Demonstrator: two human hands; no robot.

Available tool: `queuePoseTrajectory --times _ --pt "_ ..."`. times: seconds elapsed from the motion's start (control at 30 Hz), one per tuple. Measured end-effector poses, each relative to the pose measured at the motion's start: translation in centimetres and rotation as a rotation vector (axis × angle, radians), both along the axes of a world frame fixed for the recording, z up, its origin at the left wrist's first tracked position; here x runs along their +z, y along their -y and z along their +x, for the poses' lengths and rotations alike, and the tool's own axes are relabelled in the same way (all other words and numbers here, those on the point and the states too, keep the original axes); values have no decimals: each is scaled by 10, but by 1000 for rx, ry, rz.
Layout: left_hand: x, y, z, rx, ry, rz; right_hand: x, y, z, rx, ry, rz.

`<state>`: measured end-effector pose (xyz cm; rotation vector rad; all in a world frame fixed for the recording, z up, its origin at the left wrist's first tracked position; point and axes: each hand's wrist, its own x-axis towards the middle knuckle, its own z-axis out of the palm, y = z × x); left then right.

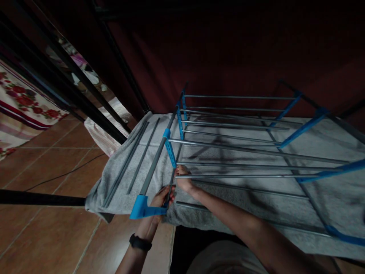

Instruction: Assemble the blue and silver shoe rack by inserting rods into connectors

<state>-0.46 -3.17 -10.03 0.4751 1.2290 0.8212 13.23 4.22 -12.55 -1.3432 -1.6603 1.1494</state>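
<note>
A rack of grey metal tubes and blue plastic brackets lies on a grey towel-like cloth. My left hand, with a dark band on its wrist, is closed around the lower side tube, just above a blue corner piece. Close by, my right hand reaches in under the front crossbars. Its fingers are curled at the lower end of the nearest blue bracket, against the side tube. What exactly they pinch is hidden.
Several loose grey tubes lie on the grey cloth to the left. Dark metal bars slant across the upper left. A thin cable crosses the tiled floor. Floral fabric hangs at far left.
</note>
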Motion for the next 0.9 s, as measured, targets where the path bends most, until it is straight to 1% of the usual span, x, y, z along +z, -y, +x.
queuePoseTrajectory --times 0.1,0.2,0.27,0.33,0.4,0.47,0.53,0.6,0.67,0.77,0.83,0.9 --pt "0 -1 0 108 -31 48 -4 20 12 -1 235 105" --pt "-3 1 -1 230 -15 80 -6 48 29 102 306 177" --pt "-5 5 -1 307 -9 92 -9 71 44 176 363 260" --pt "-4 10 -1 369 0 138 -12 93 62 206 399 338" --pt "-2 15 0 437 -1 240 -13 114 83 173 406 360" --pt "0 22 2 489 -27 350 -13 130 105 121 430 343" --pt "-1 31 4 520 -104 403 -10 141 126 72 462 330" --pt "-5 44 4 516 -221 421 -7 148 146 14 489 338" --pt "-13 61 4 479 -337 446 -7 152 166 -56 522 353" --pt "-26 81 2 349 -471 489 -14 156 192 -151 592 369" --pt "-31 86 2 256 -545 515 -22 157 206 -183 638 383" --pt "-31 84 4 202 -600 514 -28 157 215 -190 686 400"
